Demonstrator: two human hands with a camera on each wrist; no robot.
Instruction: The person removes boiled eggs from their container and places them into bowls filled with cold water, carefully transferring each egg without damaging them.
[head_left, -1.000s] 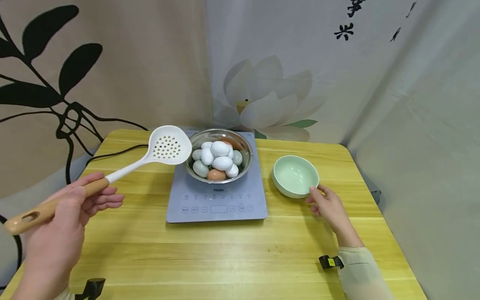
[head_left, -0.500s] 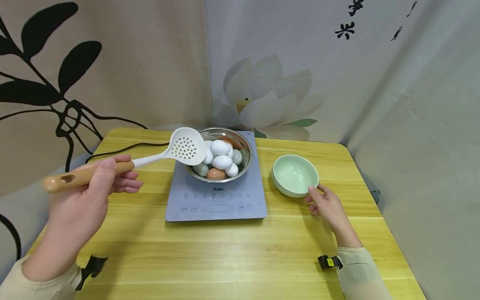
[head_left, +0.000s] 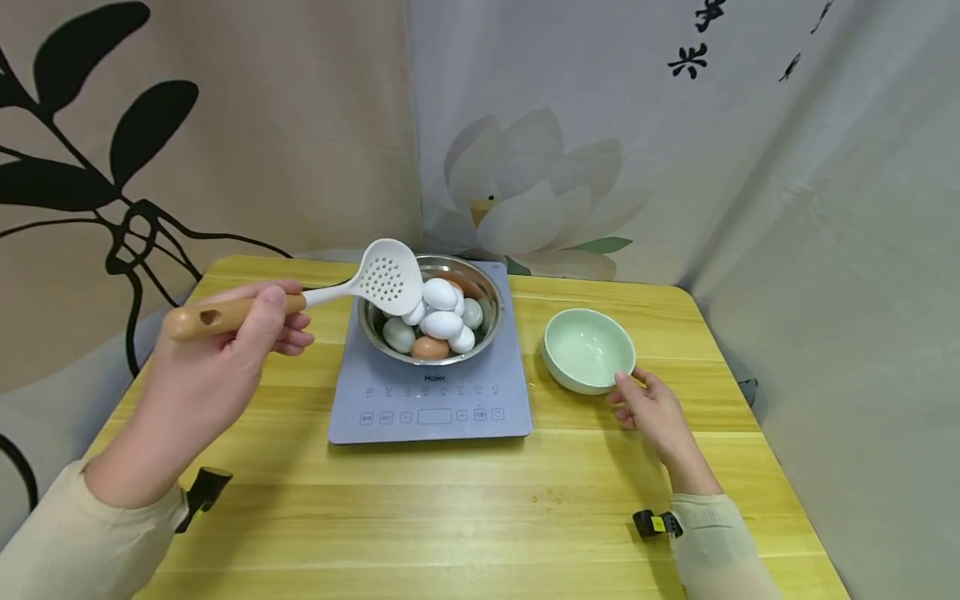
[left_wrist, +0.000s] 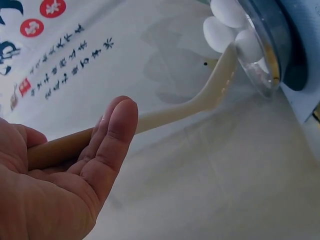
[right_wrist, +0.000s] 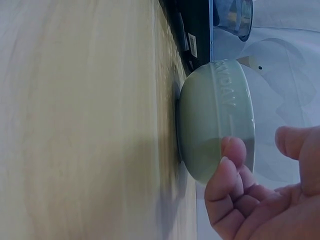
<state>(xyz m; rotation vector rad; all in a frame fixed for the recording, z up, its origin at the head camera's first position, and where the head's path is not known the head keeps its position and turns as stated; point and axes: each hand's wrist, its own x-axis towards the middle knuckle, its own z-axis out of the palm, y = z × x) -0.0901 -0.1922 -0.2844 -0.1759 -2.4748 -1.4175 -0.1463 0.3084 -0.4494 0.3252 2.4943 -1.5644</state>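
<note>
My left hand holds a white slotted spoon by its wooden handle, thumb on top and fingers beneath. The spoon's perforated head overlaps the left rim of a steel bowl heaped with white, pale green and brown eggs. In the left wrist view the spoon's head is edge-on, right at the white eggs. My right hand grips the near right rim of a light green bowl, thumb at the rim. The right wrist view has curled fingers against the bowl's outer wall.
The steel bowl stands on a grey induction cooktop, and the green bowl is to its right on the wooden table. A black cord runs behind the spoon. Printed curtains hang close behind the table.
My left hand has moved right and away from me, carrying the slotted spoon from beside the steel bowl to over its left rim. The right hand and green bowl have stayed put.
</note>
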